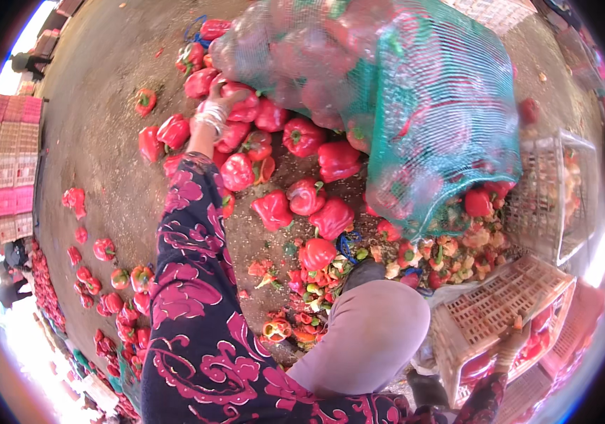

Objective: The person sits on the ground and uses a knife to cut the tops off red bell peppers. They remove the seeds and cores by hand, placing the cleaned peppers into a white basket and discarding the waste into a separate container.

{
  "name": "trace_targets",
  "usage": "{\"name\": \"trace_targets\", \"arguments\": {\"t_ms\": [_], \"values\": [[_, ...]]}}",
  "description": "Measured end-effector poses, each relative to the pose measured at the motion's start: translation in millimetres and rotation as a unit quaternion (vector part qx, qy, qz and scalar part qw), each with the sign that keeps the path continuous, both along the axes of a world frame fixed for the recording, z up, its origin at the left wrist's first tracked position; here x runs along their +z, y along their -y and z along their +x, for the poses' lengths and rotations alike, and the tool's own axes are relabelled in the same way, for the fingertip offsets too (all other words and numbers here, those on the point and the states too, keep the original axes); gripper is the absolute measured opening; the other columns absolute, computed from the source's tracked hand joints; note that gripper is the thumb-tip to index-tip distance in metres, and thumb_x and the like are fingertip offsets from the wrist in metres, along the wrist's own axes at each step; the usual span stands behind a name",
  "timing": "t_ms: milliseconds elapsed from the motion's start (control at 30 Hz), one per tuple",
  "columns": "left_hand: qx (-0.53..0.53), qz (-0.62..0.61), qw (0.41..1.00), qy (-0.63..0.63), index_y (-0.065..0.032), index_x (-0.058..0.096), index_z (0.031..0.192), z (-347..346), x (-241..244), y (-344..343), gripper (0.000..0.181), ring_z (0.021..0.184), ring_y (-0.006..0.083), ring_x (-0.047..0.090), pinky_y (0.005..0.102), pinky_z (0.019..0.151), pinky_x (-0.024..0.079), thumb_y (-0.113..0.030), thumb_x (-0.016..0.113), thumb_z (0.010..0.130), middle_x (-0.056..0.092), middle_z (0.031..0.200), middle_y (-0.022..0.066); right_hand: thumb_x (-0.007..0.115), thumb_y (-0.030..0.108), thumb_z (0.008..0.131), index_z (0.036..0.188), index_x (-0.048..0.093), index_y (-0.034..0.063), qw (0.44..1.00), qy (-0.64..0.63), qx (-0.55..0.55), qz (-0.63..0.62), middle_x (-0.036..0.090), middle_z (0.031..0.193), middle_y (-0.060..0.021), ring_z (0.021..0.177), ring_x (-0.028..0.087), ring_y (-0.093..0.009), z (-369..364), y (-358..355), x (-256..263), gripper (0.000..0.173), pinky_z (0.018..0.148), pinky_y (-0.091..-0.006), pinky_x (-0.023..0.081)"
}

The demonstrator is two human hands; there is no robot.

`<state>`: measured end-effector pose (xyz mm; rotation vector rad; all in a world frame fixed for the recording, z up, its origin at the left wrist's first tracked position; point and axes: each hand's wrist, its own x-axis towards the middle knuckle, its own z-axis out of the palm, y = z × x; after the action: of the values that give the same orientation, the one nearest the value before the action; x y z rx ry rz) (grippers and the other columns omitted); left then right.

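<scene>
My left hand (220,105), with pale bands around the wrist, reaches into a pile of red bell peppers at the upper left. Its fingers rest against one shiny red bell pepper (244,108); whether they grip it is unclear. Right beside that pile lies a green mesh sack (445,106) bulging with peppers, its lower end gathered near more peppers. My right hand (514,339) is at the lower right, over the opening of a tilted plastic crate (498,307) with red peppers inside. Its fingers are too small and blurred to tell their grip.
Pepper cores and scraps (461,249) lie beneath the sack, and cut pieces (277,329) lie near my bent knee (376,328). A pale crate (551,196) stands at right. Loose peppers (104,249) dot the floor at left, before stacked crates (13,164). People are in the far left background.
</scene>
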<state>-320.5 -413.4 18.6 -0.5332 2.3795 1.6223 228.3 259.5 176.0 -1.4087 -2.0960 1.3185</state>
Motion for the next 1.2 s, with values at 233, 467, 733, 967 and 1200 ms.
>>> {"name": "trace_targets", "arguments": {"t_ms": [233,467,733,967,1200], "values": [[-0.011,-0.054,0.990,-0.127,0.0034,0.045,0.119,120.3,40.8,-38.9,0.080,0.090,0.0215,0.061,0.0331,0.077,0.052,-0.031,0.085,0.060,0.062,0.102,0.0119,0.057,0.023,0.088,0.114,0.053,0.0016,0.999,-0.019,-0.021,-0.013,0.048,0.066,0.0007,0.039,0.037,-0.003,-6.6,-4.2,-6.3,0.033,0.032,-0.0176,0.032],[-0.182,-0.066,0.974,-0.116,0.0064,0.047,0.117,251.4,62.8,-177.0,0.075,0.108,0.0309,0.055,0.0369,0.094,0.044,-0.030,0.081,0.061,0.055,0.113,0.0220,0.060,0.025,0.088,0.114,0.052,0.0010,0.999,-0.045,-0.014,-0.026,0.048,0.066,0.0010,0.040,0.036,-0.002,-7.3,-2.4,-7.3,0.037,0.033,-0.0165,0.032],[0.063,0.051,0.990,-0.112,-0.0005,0.057,0.109,273.5,31.2,-68.8,0.038,0.088,0.0183,0.059,0.0315,0.076,0.050,-0.017,0.071,0.078,0.061,0.099,0.0098,0.063,0.031,0.087,0.115,0.053,0.0018,0.999,-0.037,-0.009,-0.013,0.047,0.065,0.0014,0.039,0.035,-0.002,-13.0,10.8,-1.0,0.042,0.034,-0.0166,0.032],[0.497,0.166,0.851,0.023,-0.0104,0.051,0.114,308.2,-56.2,183.5,0.051,0.083,0.0275,0.062,0.0435,0.065,0.053,-0.023,0.077,0.073,0.061,0.103,0.0084,0.060,0.026,0.089,0.113,0.054,0.0026,0.999,-0.032,0.007,-0.014,0.047,0.066,0.0014,0.040,0.035,-0.003,-16.5,6.2,-2.9,0.034,0.035,-0.0176,0.032],[0.342,0.098,0.934,-0.028,-0.0051,0.051,0.118,291.1,-64.2,117.2,0.068,0.081,0.0194,0.059,0.0348,0.067,0.052,-0.011,0.083,0.059,0.061,0.100,0.0058,0.062,0.025,0.088,0.112,0.054,0.0051,1.000,-0.014,0.008,-0.022,0.047,0.066,0.0026,0.042,0.035,-0.002,-13.3,5.9,0.4,0.032,0.036,-0.0167,0.029]]}}
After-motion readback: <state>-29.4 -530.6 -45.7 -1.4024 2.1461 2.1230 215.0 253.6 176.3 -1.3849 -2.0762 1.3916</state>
